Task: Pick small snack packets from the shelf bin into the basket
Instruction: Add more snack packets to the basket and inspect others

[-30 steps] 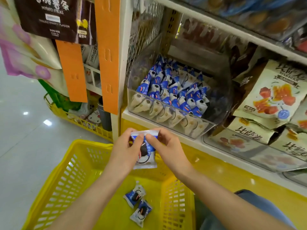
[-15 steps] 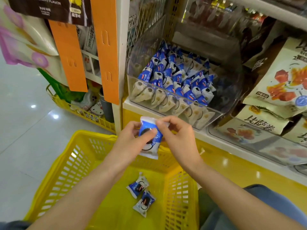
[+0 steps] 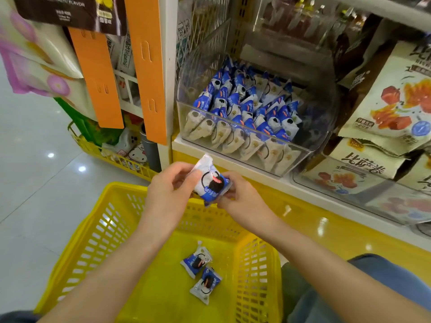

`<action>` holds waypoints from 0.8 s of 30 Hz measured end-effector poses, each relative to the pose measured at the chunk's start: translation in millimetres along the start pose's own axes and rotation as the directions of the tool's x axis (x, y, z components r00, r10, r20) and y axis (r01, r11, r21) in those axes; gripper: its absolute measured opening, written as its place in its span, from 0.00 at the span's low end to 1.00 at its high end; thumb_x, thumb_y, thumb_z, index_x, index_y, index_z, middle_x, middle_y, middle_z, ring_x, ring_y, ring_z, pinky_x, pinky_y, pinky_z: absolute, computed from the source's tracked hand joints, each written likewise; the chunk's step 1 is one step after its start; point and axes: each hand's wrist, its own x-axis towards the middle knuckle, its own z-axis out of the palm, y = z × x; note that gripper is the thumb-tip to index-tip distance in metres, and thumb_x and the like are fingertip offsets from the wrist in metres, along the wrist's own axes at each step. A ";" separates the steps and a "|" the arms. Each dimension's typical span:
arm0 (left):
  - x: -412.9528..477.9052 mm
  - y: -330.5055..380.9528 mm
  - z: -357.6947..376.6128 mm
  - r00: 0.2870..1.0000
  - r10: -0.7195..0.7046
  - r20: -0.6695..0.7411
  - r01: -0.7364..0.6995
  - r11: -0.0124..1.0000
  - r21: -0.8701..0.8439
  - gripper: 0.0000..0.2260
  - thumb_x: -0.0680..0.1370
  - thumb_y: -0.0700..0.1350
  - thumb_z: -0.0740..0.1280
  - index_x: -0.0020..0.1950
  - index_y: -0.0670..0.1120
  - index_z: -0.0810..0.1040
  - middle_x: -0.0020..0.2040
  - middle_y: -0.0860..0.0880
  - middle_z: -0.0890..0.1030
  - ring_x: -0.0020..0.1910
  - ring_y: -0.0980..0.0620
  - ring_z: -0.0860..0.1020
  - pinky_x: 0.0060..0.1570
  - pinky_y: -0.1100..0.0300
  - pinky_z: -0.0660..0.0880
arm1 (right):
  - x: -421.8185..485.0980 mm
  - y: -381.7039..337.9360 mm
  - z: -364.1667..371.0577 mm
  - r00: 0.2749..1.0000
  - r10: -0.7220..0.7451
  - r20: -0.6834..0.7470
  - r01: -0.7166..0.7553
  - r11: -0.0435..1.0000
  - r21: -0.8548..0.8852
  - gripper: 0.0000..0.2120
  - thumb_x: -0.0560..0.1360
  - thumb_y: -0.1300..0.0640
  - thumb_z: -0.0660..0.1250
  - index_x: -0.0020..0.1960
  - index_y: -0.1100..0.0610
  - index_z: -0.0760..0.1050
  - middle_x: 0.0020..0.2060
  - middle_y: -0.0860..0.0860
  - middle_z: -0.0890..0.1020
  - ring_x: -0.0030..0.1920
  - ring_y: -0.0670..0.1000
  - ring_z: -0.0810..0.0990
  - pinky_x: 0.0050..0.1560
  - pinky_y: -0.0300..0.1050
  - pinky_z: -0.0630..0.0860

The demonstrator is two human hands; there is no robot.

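Yellow plastic basket (image 3: 77,248), head view, sits below the shelf (image 3: 300,191). Count inside it: two packets on the floor, just beside each other near the right wall, the upper packet (image 3: 196,262) and the lower packet (image 3: 206,284).

Count in hand: one. The held packet (image 3: 211,183) hangs above the basket's far rim, in front of the shelf edge. It is tilted, white end up and to the left, blue end down and to the right. My left hand (image 3: 170,194) pinches the white end between thumb and fingers; my right hand (image 3: 242,199) pinches the blue end. Both grips are narrow and closed upon this one packet.

The clear bin (image 3: 323,127) on the shelf holds many more blue-and-white packets (image 3: 247,108), too overlapped to count. Two orange strips (image 3: 96,80) hang to its left; large bags (image 3: 396,96) stand to its right.

Against half a second ago: the held packet then stood with its blue end uppermost and has since been turned over. Basket count unchanged at two. Both hands remain on the packet.
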 end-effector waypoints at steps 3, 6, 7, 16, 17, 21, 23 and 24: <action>0.4 -2.6 -3.0 0.999 0.022 -0.029 -0.022 1.000 0.016 0.09 0.78 0.45 0.63 0.40 0.55 0.77 0.37 0.54 0.81 0.38 0.55 0.79 0.43 0.49 0.78 | -1.0 -2.8 -3.1 0.992 -0.068 0.106 0.074 0.996 -0.050 0.19 0.72 0.66 0.67 0.61 0.58 0.69 0.54 0.56 0.79 0.53 0.54 0.79 0.55 0.47 0.76; 1.9 -3.8 -5.6 0.998 0.062 -0.031 -0.060 0.997 0.041 0.12 0.79 0.45 0.61 0.36 0.55 0.76 0.30 0.57 0.78 0.32 0.61 0.75 0.35 0.58 0.75 | -5.7 -7.4 -5.3 0.970 -0.191 0.149 0.192 0.981 0.008 0.30 0.69 0.66 0.70 0.68 0.57 0.63 0.60 0.50 0.73 0.59 0.45 0.73 0.54 0.28 0.71; 2.2 -3.4 -6.3 0.996 0.082 -0.028 -0.080 0.995 0.058 0.13 0.79 0.45 0.61 0.35 0.55 0.75 0.30 0.59 0.78 0.31 0.63 0.75 0.32 0.65 0.73 | -7.4 -8.9 -5.5 0.963 -0.214 0.163 0.210 0.977 0.042 0.32 0.68 0.66 0.72 0.68 0.56 0.62 0.60 0.48 0.73 0.58 0.42 0.73 0.53 0.26 0.70; -3.9 -1.5 0.6 0.994 0.084 0.064 -0.088 0.994 0.068 0.10 0.78 0.44 0.63 0.37 0.53 0.75 0.31 0.55 0.77 0.33 0.59 0.74 0.36 0.60 0.73 | -8.3 -12.0 -9.1 0.967 -0.248 -0.052 0.252 0.931 0.265 0.04 0.74 0.59 0.67 0.46 0.50 0.76 0.41 0.46 0.81 0.42 0.47 0.80 0.46 0.42 0.77; -4.2 -1.2 1.7 0.996 0.066 0.066 -0.069 0.997 0.036 0.09 0.77 0.45 0.63 0.37 0.52 0.75 0.32 0.53 0.78 0.34 0.55 0.75 0.37 0.56 0.75 | -7.8 -11.6 -9.4 0.968 -0.246 -0.056 0.251 0.922 0.296 0.05 0.75 0.59 0.67 0.45 0.50 0.76 0.40 0.46 0.82 0.42 0.46 0.80 0.46 0.42 0.77; -7.0 -0.1 1.5 0.986 0.137 0.098 -0.145 0.985 0.090 0.10 0.77 0.46 0.63 0.36 0.50 0.74 0.30 0.55 0.76 0.32 0.55 0.73 0.35 0.53 0.73 | -7.6 -10.1 -11.3 0.972 -0.234 -0.031 0.231 0.916 0.328 0.04 0.75 0.57 0.65 0.43 0.51 0.77 0.40 0.52 0.83 0.42 0.47 0.81 0.47 0.44 0.78; -8.1 -0.3 2.0 0.987 0.126 0.102 -0.134 0.988 0.074 0.10 0.78 0.45 0.63 0.36 0.51 0.74 0.31 0.52 0.76 0.34 0.47 0.75 0.38 0.48 0.75 | -8.3 -9.4 -13.5 0.966 -0.253 -0.046 0.255 0.925 0.280 0.03 0.75 0.58 0.66 0.44 0.53 0.77 0.42 0.54 0.84 0.44 0.51 0.82 0.49 0.48 0.78; -8.2 -0.7 2.7 0.989 0.108 0.104 -0.113 0.993 0.045 0.10 0.78 0.45 0.63 0.36 0.50 0.74 0.32 0.48 0.77 0.36 0.42 0.76 0.40 0.43 0.76 | -8.8 -9.3 -14.6 0.960 -0.274 -0.063 0.282 0.932 0.227 0.02 0.74 0.58 0.67 0.43 0.53 0.77 0.41 0.52 0.84 0.44 0.51 0.82 0.49 0.49 0.79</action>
